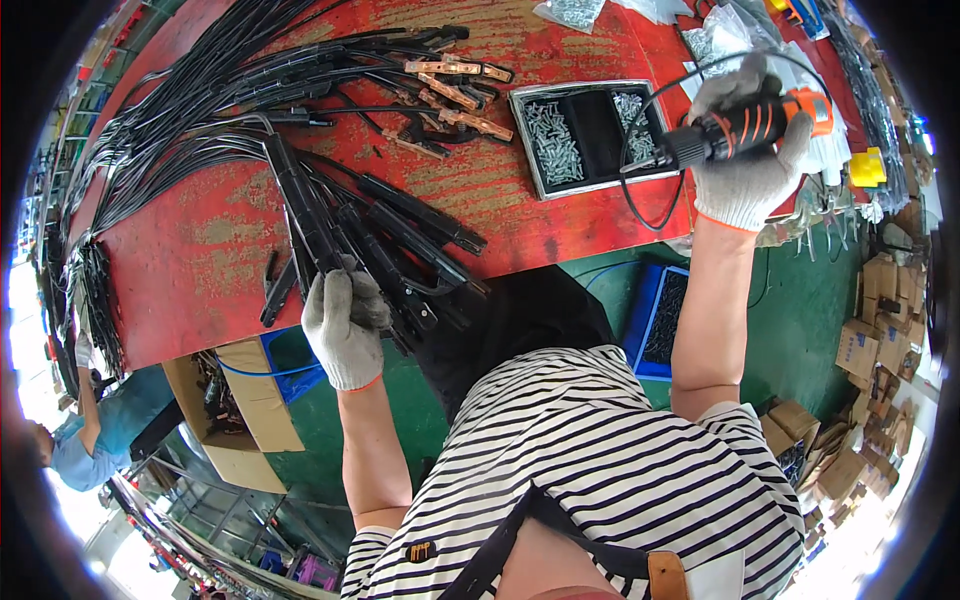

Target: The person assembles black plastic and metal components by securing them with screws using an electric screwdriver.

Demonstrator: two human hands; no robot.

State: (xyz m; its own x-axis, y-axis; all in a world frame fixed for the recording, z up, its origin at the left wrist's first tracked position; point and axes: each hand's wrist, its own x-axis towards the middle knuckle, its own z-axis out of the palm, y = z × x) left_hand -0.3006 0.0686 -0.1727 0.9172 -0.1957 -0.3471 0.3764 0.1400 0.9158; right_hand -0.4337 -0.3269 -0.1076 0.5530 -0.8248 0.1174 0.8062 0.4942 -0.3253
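The left hand point(345, 315), in a pale work glove, has its fingers closed around the near end of a black handle point(302, 200), which slants up and away over the red table point(225, 250). The right hand point(750, 150), gloved too, is wrapped around a black and orange power screwdriver point(725, 132), with the bit pointing left across the lower right corner of the tray point(582, 190). In that tray lie small silver screws point(556, 150), heaped in compartments on either side of a dark middle one. Whether the bit touches any screw, or already carries one, I cannot tell.

The step in hand looks like picking up a screw for the handle. If so, the next move calls for seating a screw squarely on the bit, then bringing the screwdriver across while the left hand keeps the handle steady, hole facing up. The looped cord point(655, 226) (it hangs close by the tray) could snag on the way over. More black handles point(425, 225) lie just beside the held one, and copper clamps point(470, 122) rest farther back, among black cables point(190, 130).
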